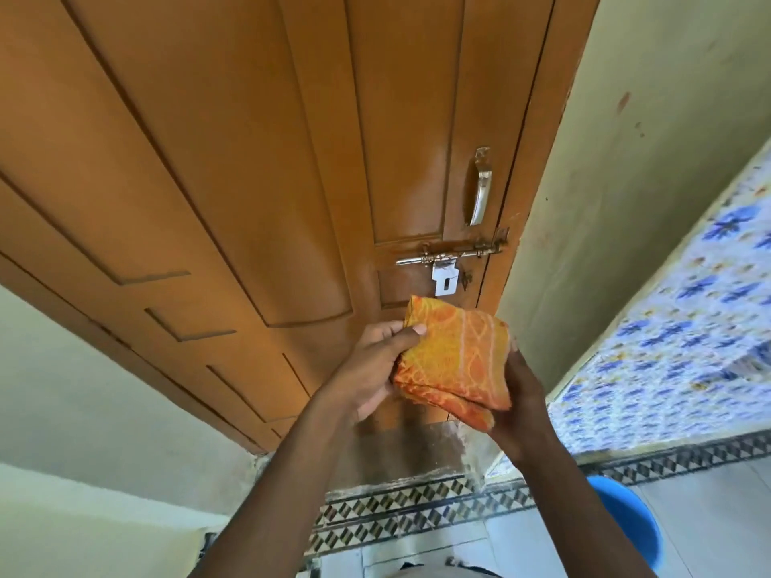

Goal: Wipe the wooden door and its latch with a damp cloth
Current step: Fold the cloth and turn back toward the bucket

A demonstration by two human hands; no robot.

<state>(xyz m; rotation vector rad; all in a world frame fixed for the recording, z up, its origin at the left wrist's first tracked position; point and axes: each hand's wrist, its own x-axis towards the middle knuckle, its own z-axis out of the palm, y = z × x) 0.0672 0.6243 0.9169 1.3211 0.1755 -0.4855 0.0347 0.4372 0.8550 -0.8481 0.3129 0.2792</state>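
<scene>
Both hands hold the folded orange cloth below the latch: left hand fingers pinch its edge; right hand fingers curl beneath it.

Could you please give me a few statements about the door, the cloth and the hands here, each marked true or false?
1. Both hands hold the folded orange cloth. True: the left hand and the right hand grip it from either side.
2. The cloth is pressed against the latch. False: it is held below the latch, in front of the door.
3. A metal pull handle sits above the latch. True.
4. The door is painted white. False: it is an orange-brown wood colour.
5. A red bucket stands on the floor. False: the bucket at the lower right is blue.
</scene>
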